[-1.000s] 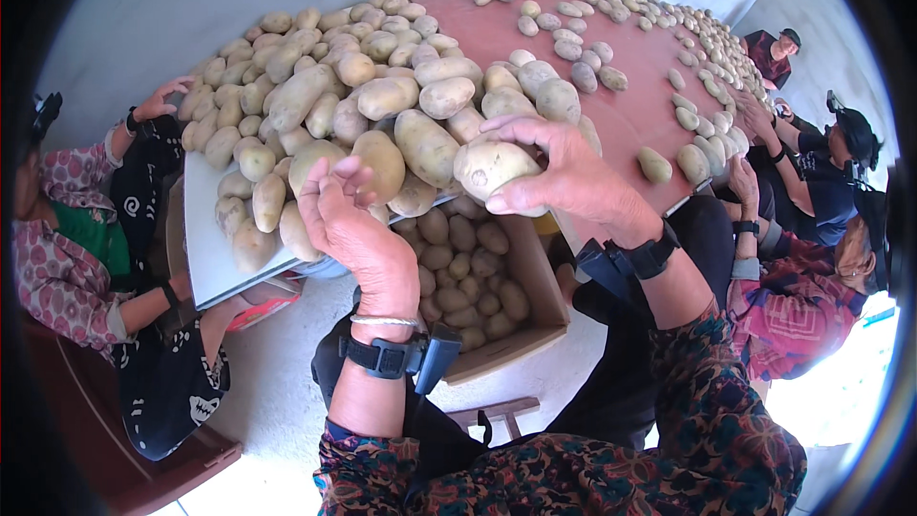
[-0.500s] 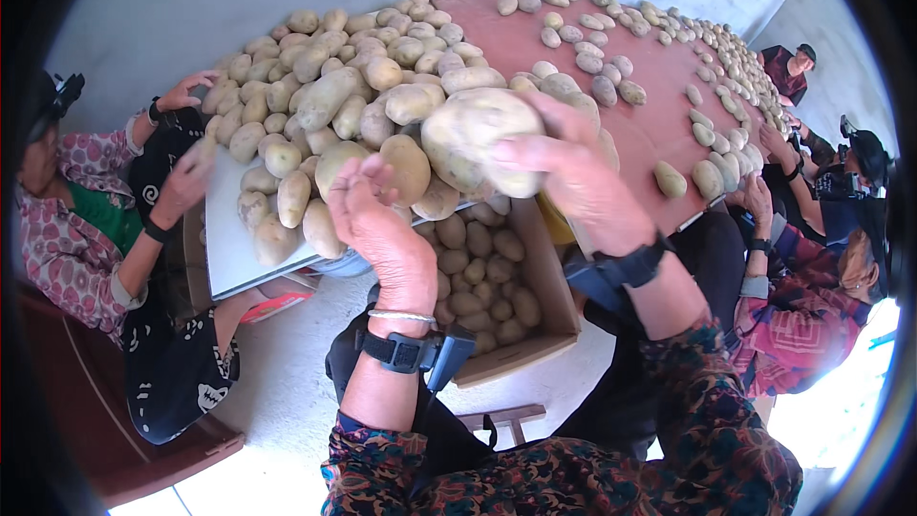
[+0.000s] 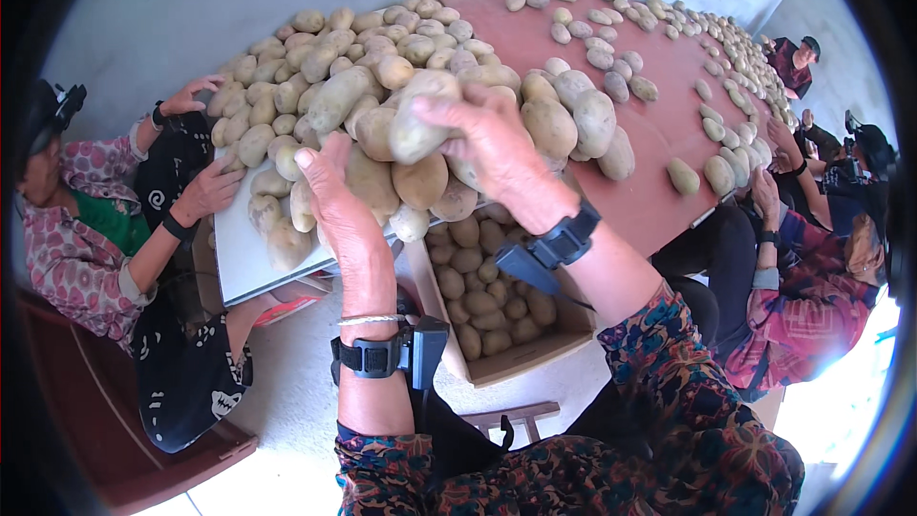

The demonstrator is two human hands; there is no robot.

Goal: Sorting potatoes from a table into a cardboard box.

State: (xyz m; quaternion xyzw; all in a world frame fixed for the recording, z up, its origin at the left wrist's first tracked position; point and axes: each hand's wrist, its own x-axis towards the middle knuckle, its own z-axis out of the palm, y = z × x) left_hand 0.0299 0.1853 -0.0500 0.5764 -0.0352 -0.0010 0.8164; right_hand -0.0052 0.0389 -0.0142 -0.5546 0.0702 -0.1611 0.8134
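Note:
My right hand [image 3: 487, 153] grips a large pale potato [image 3: 413, 139] in front of the potato pile [image 3: 339, 38], its thumb across the potato. My left hand [image 3: 334, 191] is open beside the pile, lower and to the left of the held potato, with thumb raised and its other fingers partly out of sight. Potatoes of mixed size are heaped on a white board [image 3: 239, 263] at the table's near edge. Below them, between my arms, a cardboard box [image 3: 516, 358] contains several potatoes.
A red tabletop [image 3: 659, 153] stretches back to the right with scattered potatoes. A co-worker [image 3: 81, 239] sits at left, hands at the pile. People [image 3: 783, 315] sit close on the right, another [image 3: 793, 67] farther back. A wooden stool [image 3: 511, 416] stands below.
My right hand has carried the potato leftward and up, turning it over. My left hand has turned more upright. The left co-worker's lower hand has moved to the pile's edge.

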